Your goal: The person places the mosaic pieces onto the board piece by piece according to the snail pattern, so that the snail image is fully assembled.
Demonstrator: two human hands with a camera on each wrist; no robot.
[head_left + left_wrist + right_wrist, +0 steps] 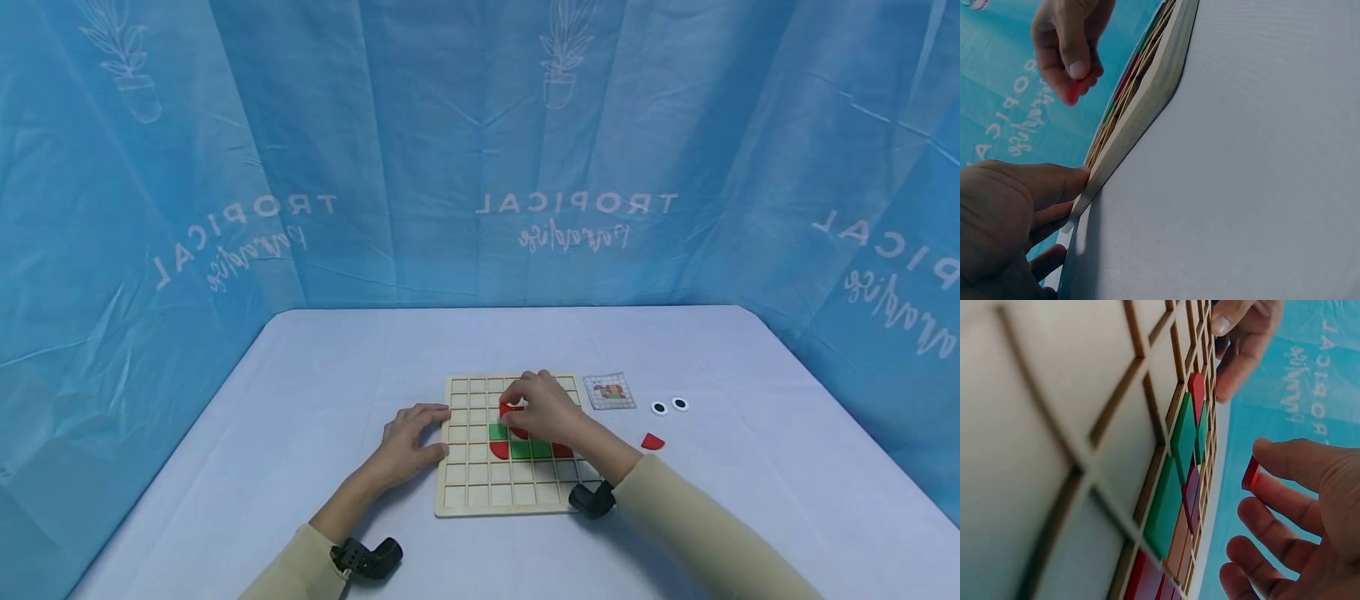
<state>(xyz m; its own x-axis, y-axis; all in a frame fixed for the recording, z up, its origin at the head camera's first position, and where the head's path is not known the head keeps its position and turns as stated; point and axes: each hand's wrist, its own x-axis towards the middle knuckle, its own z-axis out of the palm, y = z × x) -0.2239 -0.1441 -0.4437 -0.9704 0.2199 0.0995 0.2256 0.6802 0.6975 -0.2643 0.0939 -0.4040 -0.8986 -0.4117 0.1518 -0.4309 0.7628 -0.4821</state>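
A wooden grid board [477, 497] lies on the white table. My left hand [408, 440] rests at its left side, thumb and fingertips touching the edge. Over the middle of the grid, my right hand [546, 407] pinches a small red piece [1251, 473] between thumb and index finger, lifted off the board in the right wrist view. Set in the squares below are several green square pieces [541, 449] and red rounded pieces, one red quarter-circle [498, 450] at the left and another red piece [562, 451] at the right. My right hand partly covers the pieces in the upper rows.
Right of the board lies a small printed card [610, 392] with a gridded picture. Beyond it are two round eye pieces [659, 408] and one loose red quarter-circle piece [652, 442]. A blue printed curtain [420, 167] encloses the table's back and sides.
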